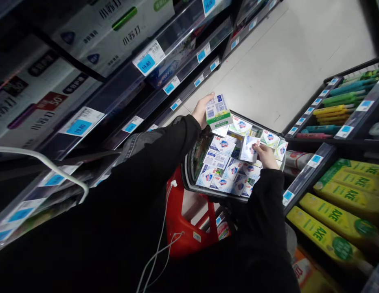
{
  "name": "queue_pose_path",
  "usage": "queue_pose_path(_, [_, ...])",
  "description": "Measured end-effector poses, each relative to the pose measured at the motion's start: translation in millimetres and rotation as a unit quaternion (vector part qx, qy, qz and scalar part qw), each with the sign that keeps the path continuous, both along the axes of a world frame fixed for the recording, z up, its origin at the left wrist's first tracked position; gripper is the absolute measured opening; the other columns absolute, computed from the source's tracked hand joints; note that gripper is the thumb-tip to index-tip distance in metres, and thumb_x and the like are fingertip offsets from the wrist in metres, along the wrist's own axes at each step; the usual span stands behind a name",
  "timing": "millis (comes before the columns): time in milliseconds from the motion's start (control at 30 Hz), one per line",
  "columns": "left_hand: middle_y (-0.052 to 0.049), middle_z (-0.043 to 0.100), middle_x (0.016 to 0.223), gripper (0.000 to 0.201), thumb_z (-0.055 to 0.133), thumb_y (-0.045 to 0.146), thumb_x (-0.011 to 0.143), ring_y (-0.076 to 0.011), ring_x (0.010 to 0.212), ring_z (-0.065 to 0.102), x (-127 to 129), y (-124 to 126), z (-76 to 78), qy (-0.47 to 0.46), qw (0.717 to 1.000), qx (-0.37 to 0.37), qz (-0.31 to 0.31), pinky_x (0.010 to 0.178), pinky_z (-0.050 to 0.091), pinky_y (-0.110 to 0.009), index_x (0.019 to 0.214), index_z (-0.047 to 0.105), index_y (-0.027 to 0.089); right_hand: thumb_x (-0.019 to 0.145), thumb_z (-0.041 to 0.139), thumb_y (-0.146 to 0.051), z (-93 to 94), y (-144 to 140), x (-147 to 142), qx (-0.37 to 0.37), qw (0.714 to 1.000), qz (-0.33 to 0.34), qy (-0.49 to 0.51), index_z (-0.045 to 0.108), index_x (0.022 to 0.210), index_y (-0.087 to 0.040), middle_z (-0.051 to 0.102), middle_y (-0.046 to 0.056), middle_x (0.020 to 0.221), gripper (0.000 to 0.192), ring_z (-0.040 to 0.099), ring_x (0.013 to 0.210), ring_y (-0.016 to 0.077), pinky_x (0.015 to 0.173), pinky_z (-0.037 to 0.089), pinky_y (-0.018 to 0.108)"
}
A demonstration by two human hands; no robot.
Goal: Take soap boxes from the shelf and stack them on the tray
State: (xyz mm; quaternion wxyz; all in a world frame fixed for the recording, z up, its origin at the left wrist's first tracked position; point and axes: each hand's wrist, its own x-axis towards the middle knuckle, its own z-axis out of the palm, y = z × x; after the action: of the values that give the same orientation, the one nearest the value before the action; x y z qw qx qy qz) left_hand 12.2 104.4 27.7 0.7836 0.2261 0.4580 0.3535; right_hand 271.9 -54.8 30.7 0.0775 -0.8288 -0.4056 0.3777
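- Pale, smooth floor (pixel 256 53) fills the aisle beyond the hands; a thin seam crosses it.
- Dark shelving (pixel 119 95) runs diagonally along the left, stocked with large cartons (pixel 94 44) bearing Chinese lettering; blue-and-white price labels (pixel 81 127), one reading 19.80, line its front edges.
- On the right, a lower rack (pixel 317 160) carries yellow AXE bottles (pixel 326 234), with colourful slim goods (pixel 331 110) on the tier above.
- The widest open room lies over the floor past the container's far edge; its right end comes up near the rack.
- Below the container's near left side is a red plastic stand (pixel 177 228), a thin white cord (pixel 165 215) hanging across it; whether the two touch is unclear.
- The black-rimmed container (pixel 185 178) is crowded with white soap boxes (pixel 222 183) printed with a red-and-blue shield emblem, some flat, some tilted, overlapping at mixed angles.
- The left hand (pixel 203 112) grips a green-and-white box (pixel 218 110) by its side, barcode showing, raised over the container's far left corner.
- The right hand (pixel 265 156) pinches a white shield-emblem box (pixel 248 148) at its right edge, above the container's middle; whether this box also rests on those below, I cannot tell.
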Motion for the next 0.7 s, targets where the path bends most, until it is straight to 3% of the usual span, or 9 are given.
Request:
queue_pose_path(233, [-0.007,0.064,0.071,0.046,0.05,0.057,0.085,-0.0248,0.085,0.067,2,-1,-0.7,-0.028,0.999,-0.025,0.014,0.082,0.05,-0.035,0.1,0.059,0.014,0.086,0.046,-0.036,3.3,22,-35,-0.077,0.995,0.014,-0.067,0.053,0.067,-0.019,0.061,0.006,0.073,0.026,0.056,0.072,0.0191,0.068,0.038,0.027])
queue_pose_path(400, [-0.009,0.066,0.077,0.049,0.052,0.058,0.083,-0.0275,0.089,0.067,2,-2,0.0,-0.024,0.999,-0.027,0.003,0.084,0.05,-0.038,0.102,0.059,0.014,0.091,0.041,-0.03,0.4,22,-48,-0.108,0.987,0.061,-0.104,0.053,0.068,-0.019,0.066,0.01,0.082,0.028,0.06,0.08,0.0217,0.071,0.039,0.028])
queue_pose_path(500, [-0.01,0.066,0.078,0.049,0.051,0.058,0.083,-0.0282,0.091,0.067,2,-2,-2.1,-0.026,0.999,-0.028,0.001,0.085,0.049,-0.04,0.102,0.06,0.014,0.09,0.047,-0.033,4.2,20,-49,-0.135,0.976,0.092,-0.142,0.059,0.069,-0.018,0.067,0.012,0.084,0.028,0.062,0.084,0.0244,0.074,0.041,0.03])
queue_pose_path(567, [-0.011,0.067,0.078,0.05,0.052,0.059,0.082,-0.0283,0.091,0.066,2,-2,-4.0,-0.031,0.999,-0.032,0.001,0.086,0.049,-0.039,0.1,0.06,0.013,0.088,0.051,-0.034,8.3,25,-44,-0.099,0.973,0.084,-0.189,0.065,0.075,-0.016,0.068,0.015,0.085,0.027,0.062,0.087,0.027,0.078,0.043,0.033])
queue_pose_path(633, [-0.011,0.066,0.077,0.051,0.053,0.062,0.081,-0.0278,0.09,0.066,2,-2,-5.6,-0.033,0.999,-0.038,0.003,0.087,0.049,-0.039,0.097,0.06,0.014,0.087,0.051,-0.033,9.3,40,-35,-0.002,0.97,0.082,-0.229,0.069,0.091,-0.013,0.068,0.018,0.093,0.028,0.062,0.093,0.0291,0.084,0.045,0.038])
queue_pose_path(700, [-0.01,0.066,0.077,0.053,0.052,0.065,0.081,-0.0271,0.09,0.066,4,-3,-7.0,-0.03,0.999,-0.043,0.0,0.088,0.049,-0.039,0.096,0.06,0.014,0.087,0.052,-0.031,4.8,62,-25,0.098,0.964,0.124,-0.214,0.066,0.113,-0.012,0.066,0.018,0.109,0.036,0.06,0.101,0.0288,0.091,0.045,0.042])
